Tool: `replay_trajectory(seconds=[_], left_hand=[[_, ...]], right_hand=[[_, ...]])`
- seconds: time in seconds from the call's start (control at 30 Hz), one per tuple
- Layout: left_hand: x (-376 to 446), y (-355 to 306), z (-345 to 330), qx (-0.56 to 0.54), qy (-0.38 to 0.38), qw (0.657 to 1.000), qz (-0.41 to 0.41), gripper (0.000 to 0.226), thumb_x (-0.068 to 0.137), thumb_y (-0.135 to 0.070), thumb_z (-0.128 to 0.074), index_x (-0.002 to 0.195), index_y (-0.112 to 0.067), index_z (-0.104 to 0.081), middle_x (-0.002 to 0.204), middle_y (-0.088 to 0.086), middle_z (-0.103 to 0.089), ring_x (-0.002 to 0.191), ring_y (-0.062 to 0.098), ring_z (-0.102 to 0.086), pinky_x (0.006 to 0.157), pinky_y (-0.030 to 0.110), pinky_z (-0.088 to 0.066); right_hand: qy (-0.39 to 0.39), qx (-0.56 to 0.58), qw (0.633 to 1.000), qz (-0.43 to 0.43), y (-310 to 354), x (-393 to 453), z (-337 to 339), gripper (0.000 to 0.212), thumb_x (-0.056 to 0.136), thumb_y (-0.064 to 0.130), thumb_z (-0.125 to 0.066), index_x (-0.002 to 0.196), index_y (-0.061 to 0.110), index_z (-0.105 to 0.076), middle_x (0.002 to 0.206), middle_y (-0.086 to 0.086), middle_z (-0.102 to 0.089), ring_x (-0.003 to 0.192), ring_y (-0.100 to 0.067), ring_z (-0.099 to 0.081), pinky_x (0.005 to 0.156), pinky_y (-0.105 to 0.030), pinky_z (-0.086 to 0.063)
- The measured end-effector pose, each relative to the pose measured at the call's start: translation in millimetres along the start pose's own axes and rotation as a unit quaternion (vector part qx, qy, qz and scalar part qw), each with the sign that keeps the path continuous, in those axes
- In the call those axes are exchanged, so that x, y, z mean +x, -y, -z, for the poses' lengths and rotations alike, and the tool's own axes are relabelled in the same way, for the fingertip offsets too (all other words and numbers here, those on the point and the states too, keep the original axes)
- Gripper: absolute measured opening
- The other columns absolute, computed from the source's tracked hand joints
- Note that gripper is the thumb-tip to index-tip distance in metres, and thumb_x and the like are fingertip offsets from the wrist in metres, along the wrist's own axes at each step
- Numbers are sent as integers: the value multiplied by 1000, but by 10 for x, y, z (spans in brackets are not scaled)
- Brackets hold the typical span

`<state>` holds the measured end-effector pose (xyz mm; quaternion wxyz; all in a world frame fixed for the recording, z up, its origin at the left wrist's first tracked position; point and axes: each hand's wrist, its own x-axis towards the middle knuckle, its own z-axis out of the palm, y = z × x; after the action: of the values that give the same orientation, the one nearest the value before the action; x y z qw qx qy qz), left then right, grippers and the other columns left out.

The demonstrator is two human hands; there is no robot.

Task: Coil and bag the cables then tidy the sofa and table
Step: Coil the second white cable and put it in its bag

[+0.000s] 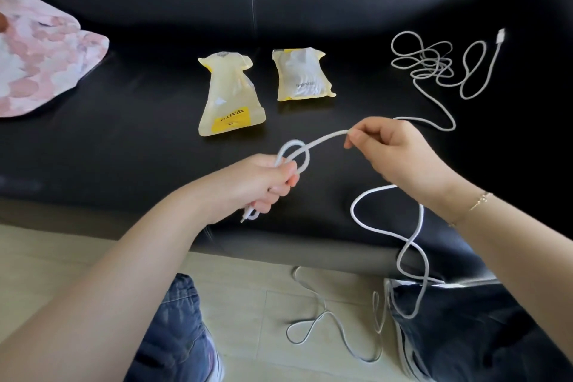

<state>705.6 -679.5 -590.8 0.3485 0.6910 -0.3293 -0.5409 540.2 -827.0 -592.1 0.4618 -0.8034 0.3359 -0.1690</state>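
The left hand (266,183) has its grip curled tight around a small coil of the white cable (325,138), a loop standing up above the fist and a short end poking out below, while the right hand (390,146) pinches the same cable between thumb and fingertips, the stretch between the two hands held above the black sofa (124,139). From the right hand the cable trails down in loose loops over the sofa's front edge to the pale floor (245,288) (between the person's knees). On the seat behind lie two yellow-edged bags (231,96), side by side, a second loose white cable (440,68) tangled to the right, and a pink patterned cloth (40,49) at far left.
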Motion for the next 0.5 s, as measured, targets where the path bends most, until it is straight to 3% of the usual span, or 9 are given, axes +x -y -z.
replay_trajectory(seconds=[0.13, 0.23, 0.37, 0.43, 0.5], left_hand=[[-23, -54, 134, -169, -31, 985, -20, 25, 105, -27, -41, 87, -13, -48, 58, -6, -33, 47, 6, -25, 42, 17, -27], [-28, -59, 199, -272, -68, 960, -20, 25, 105, -25, -42, 84, -13, -48, 56, -7, -29, 45, 5, -22, 39, 17, -25], [27, -56, 198, -407, -122, 905, -11, 28, 104, -25, -43, 79, -13, -48, 54, -8, -24, 40, 4, -21, 36, 16, -21], [42, -70, 124, -418, -111, 901, -17, 23, 102, -27, -48, 85, -12, -50, 53, -7, -24, 42, 4, -21, 38, 17, -23], [47, -74, 3, -373, -93, 923, -29, 16, 98, -26, -55, 104, -11, -52, 54, -7, -25, 44, 5, -23, 41, 17, -26]], right_hand=[[0, -24, 999, -30, -10, 20, 12, 38, 92, 44, -61, 67, 15, -64, 41, 11, -32, 37, -7, -27, 39, -13, -24], [-11, -42, 998, -39, -6, 34, 40, 30, 93, 33, -62, 69, 16, -67, 35, 13, -34, 36, -5, -32, 38, -10, -25], [-29, -83, 996, -14, 9, 20, -7, 23, 93, 23, -58, 72, 19, -67, 43, 11, -44, 41, -3, -39, 43, -10, -30], [-43, -94, 995, 11, 9, -7, -82, 22, 93, 20, -57, 73, 20, -66, 51, 7, -47, 44, -5, -39, 45, -13, -32], [-42, -95, 994, 32, 20, -36, -159, 22, 93, 20, -56, 73, 21, -65, 54, 4, -47, 46, -7, -37, 47, -16, -31]])
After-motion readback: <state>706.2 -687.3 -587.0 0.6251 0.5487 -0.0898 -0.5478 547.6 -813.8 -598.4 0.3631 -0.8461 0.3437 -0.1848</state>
